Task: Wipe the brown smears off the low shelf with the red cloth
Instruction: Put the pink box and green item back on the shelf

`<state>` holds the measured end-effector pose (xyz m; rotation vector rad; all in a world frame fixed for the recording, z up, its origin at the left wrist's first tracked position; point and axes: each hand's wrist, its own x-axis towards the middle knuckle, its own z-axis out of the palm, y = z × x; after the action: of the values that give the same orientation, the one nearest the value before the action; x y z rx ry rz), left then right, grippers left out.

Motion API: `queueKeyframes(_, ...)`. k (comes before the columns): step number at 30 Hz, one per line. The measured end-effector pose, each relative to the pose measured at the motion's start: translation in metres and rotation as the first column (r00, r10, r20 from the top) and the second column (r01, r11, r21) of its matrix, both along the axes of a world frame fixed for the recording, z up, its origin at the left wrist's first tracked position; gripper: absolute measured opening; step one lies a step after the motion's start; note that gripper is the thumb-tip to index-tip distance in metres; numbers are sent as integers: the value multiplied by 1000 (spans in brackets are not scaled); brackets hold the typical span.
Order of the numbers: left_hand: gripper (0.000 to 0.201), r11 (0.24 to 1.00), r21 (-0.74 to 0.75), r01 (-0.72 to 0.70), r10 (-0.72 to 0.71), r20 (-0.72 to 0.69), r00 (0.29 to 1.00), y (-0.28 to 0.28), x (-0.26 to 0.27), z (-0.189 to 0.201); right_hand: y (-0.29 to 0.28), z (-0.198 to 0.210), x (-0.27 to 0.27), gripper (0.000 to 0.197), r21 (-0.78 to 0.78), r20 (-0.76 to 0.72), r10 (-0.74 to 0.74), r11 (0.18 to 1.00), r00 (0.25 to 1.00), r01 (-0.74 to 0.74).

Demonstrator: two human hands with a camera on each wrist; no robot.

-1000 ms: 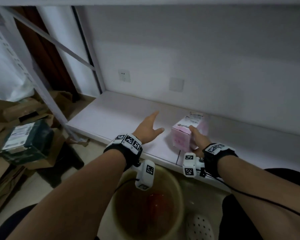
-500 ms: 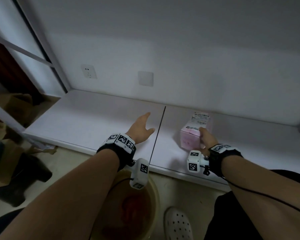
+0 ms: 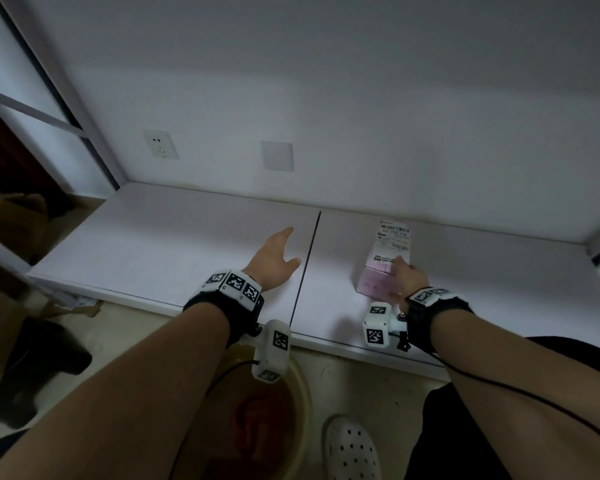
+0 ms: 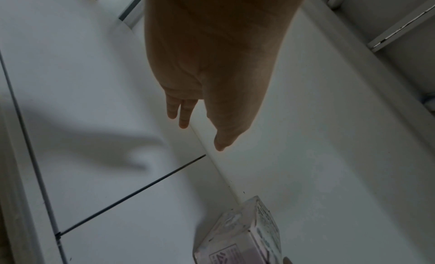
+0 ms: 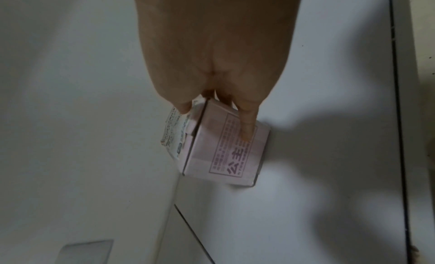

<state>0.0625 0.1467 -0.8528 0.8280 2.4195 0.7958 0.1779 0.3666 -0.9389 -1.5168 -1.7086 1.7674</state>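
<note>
While the right hand holds the pink box and the left hand spreads empty, wiping stalls: red cloth sits in the basin.

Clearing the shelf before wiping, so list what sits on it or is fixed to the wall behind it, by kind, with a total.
Pink box, gripped by the right hand: 1
Wall socket: 1
Blank wall plate: 1
Total: 3
The left hand holds nothing.
</note>
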Motion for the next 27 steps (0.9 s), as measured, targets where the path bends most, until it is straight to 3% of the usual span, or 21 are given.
queueKeyframes(2, 67, 1000, 4, -4, 4, -2, 1000, -3, -1, 2, -3, 7, 1, 43, 27, 35, -21, 999, 999, 20)
queueKeyframes(5, 67, 1000, 7, -4, 4, -17, 1000, -11, -1, 6, -11, 16, 0, 42, 92, 54, -43, 995, 998, 38)
queueKeyframes(11, 68, 999, 19, -39, 40, -43, 998, -44, -4, 15, -40, 47, -14, 55, 335, 117, -59, 942, 991, 17)
queueKeyframes(16, 67, 994, 22, -108, 110, -77, 991, -94, -11, 23, -90, 72, -39, 53, 423, 156, 92, 893, 983, -151)
queueKeyframes(20, 67, 982, 43, -183, 187, -103, 977, -147, -18, 29, -146, 87, -67, 53, 401, 62, 228, 886, 972, -233)
queueKeyframes(27, 65, 915, -22, -403, 390, -203, 898, -286, -33, 35, -266, 112, -129, 48, 368, 16, 455, 825, 890, -429)
